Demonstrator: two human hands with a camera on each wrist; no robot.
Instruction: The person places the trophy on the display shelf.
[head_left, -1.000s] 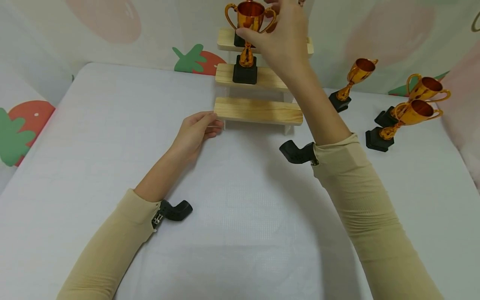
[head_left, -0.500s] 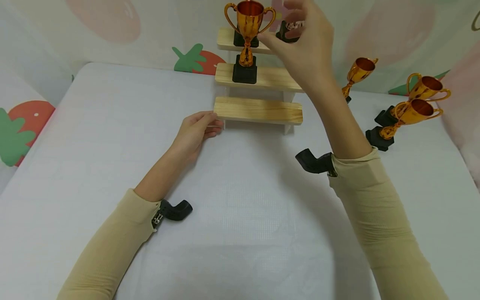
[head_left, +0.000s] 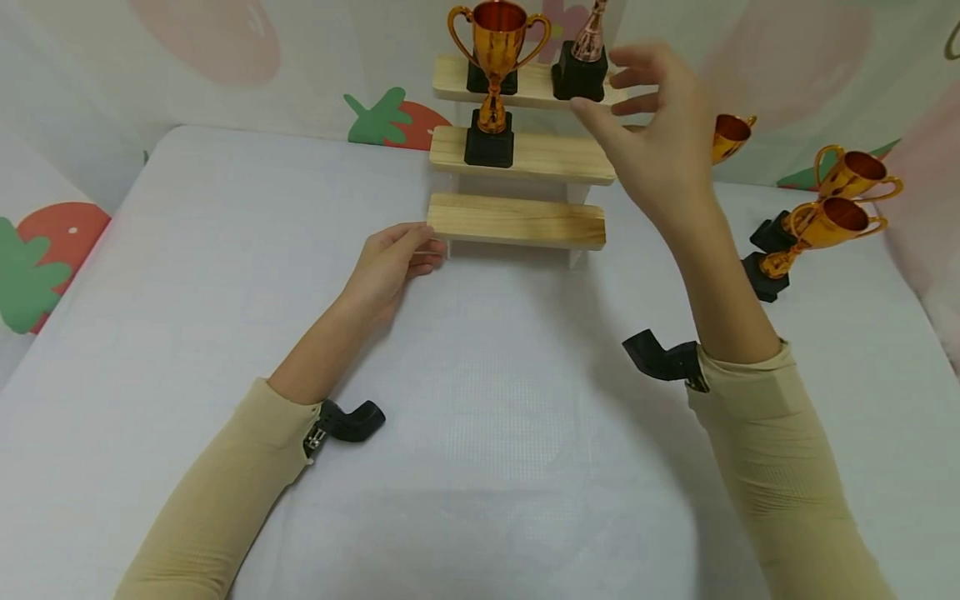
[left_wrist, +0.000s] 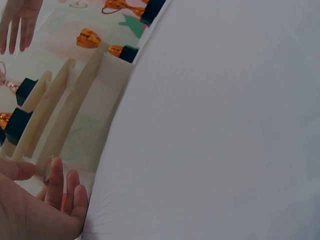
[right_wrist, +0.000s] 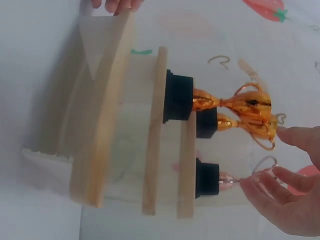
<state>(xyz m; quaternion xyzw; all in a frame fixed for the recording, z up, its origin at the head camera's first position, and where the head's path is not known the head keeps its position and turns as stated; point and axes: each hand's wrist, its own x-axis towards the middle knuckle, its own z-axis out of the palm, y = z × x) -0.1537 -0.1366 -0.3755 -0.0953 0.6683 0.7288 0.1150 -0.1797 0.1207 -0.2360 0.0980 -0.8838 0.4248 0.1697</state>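
A three-step display stand (head_left: 517,221) with pale wooden shelves stands at the back of the table. My left hand (head_left: 393,267) holds the left end of its lowest shelf, thumb and fingers about the edge. An orange-gold trophy cup (head_left: 498,40) with a black base is upright on the middle shelf, at the left; another (right_wrist: 227,122) stands behind it on the top shelf. At the right of that top shelf is a rose-pink trophy (head_left: 588,43), its upper part out of the head view. My right hand (head_left: 667,146) is just right of it, fingers spread and holding nothing.
Two gold trophies (head_left: 832,223) lie tilted on the white table (head_left: 480,400) at the right. A third gold cup (head_left: 731,137) is partly hidden behind my right hand. A curtain with strawberry prints (head_left: 408,121) hangs behind the stand.
My right hand has let go of the rose-pink trophy and moved right and toward me, leaving that trophy standing on the top shelf. My left hand has stayed at the stand.
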